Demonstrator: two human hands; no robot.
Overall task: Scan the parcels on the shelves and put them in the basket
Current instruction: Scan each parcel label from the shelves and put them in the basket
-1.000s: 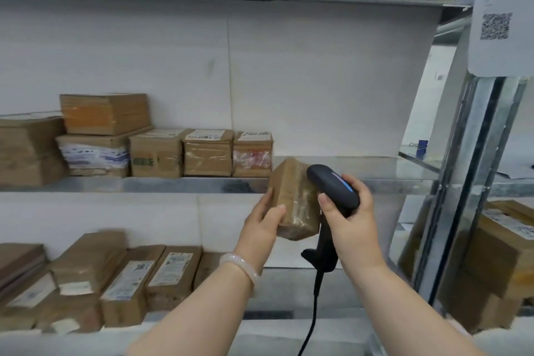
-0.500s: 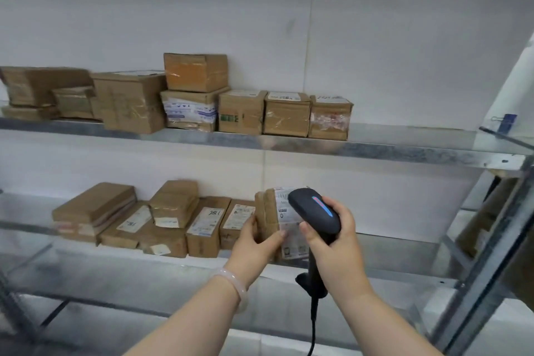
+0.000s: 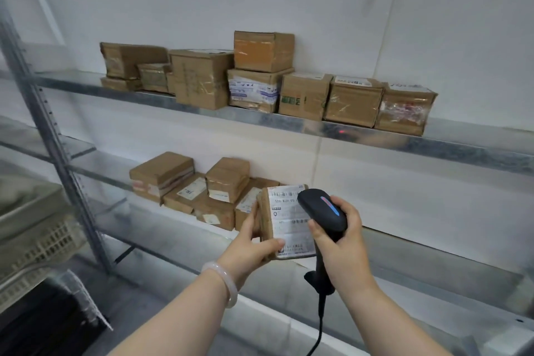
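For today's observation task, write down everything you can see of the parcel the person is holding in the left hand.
The parcel is a small brown cardboard box, held roughly upright before the lower shelf. A white label with a barcode and printed lines covers the face toward the camera. The left hand grips its left edge, thumb on the lower front, fingers behind. The black scanner in the right hand overlaps the label's upper right; contact cannot be told.

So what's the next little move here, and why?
Probably tilt the scanner in the right hand down onto the barcode. The left hand holds the parcel with its label facing the camera, but a red dot glows on the front of the upper shelf, so the beam seems to miss the label.
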